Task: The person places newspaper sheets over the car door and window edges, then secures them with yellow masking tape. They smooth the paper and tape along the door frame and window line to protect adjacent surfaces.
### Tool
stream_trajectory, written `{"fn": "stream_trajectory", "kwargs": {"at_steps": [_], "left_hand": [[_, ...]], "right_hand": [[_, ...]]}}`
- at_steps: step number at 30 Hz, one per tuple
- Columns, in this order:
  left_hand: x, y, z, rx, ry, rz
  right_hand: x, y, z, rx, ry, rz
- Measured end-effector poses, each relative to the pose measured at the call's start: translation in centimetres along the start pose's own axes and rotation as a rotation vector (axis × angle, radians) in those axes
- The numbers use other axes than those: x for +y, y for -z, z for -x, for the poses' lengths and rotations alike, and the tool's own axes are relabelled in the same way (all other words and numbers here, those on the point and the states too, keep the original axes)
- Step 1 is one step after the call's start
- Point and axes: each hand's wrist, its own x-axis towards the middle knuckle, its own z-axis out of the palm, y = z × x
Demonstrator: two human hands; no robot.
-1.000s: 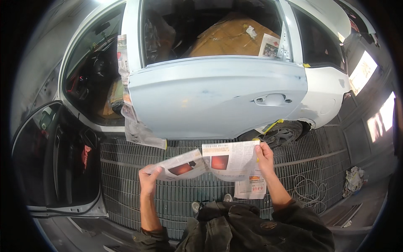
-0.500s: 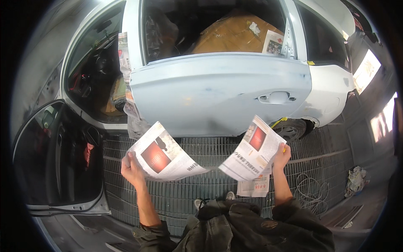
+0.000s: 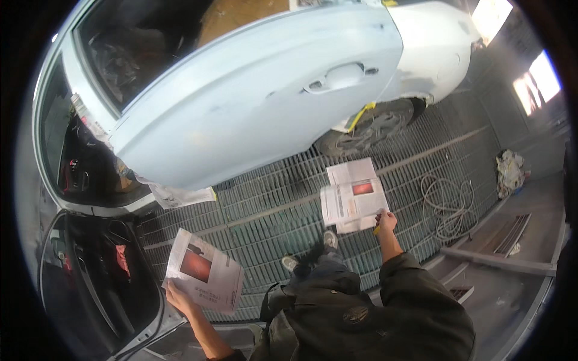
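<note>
A newspaper sheet (image 3: 208, 274) is pinched at its edge by the left hand (image 3: 179, 296), fingers drawn together in a firm grip, on the near side of the pale car door (image 3: 253, 96), toward its left end. A second sheet (image 3: 361, 201) is pinched at a corner by the right hand (image 3: 386, 221), that grip likewise closed, toward the door's right end. A wheel (image 3: 376, 129) is seen beside the door's lower right edge.

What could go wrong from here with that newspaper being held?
The left hand grips its newspaper sheet near one edge, so the free part might flop or crease. The loosely coiled hose or cable lying on the grated floor could trip anyone stepping that way.
</note>
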Motion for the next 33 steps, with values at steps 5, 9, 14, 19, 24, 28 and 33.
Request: {"fn": "stream_trajectory", "kwargs": {"at_steps": [5,9,14,19,24,28,33], "left_hand": [[1.0,1.7,1.0,-0.094,0.048,-0.067],[2.4,1.7,1.7,-0.068,0.046,-0.115],[5.5,0.2,3.1,-0.147,0.091,-0.143],[5.7,-0.7,3.6,-0.125,0.030,-0.059],[6.7,-2.8,3.4,-0.235,-0.008,-0.059],[5.2,-3.7,2.4,-0.216,0.057,-0.007],[4.1,-4.6,1.3,-0.437,0.093,0.021]], "right_hand": [[3.0,0.1,0.1,-0.015,-0.175,-0.093],[4.2,-0.1,-1.0,0.018,-0.258,-0.048],[5.1,-0.6,-2.1,0.060,-0.256,-0.131],[6.9,0.0,-2.8,0.106,-0.238,-0.126],[7.5,-1.2,-0.9,-0.033,-0.222,-0.263],[1.3,-5.3,9.6,-0.543,-0.327,-0.419],[-13.5,-6.3,31.0,-1.373,-0.369,-0.464]]}}
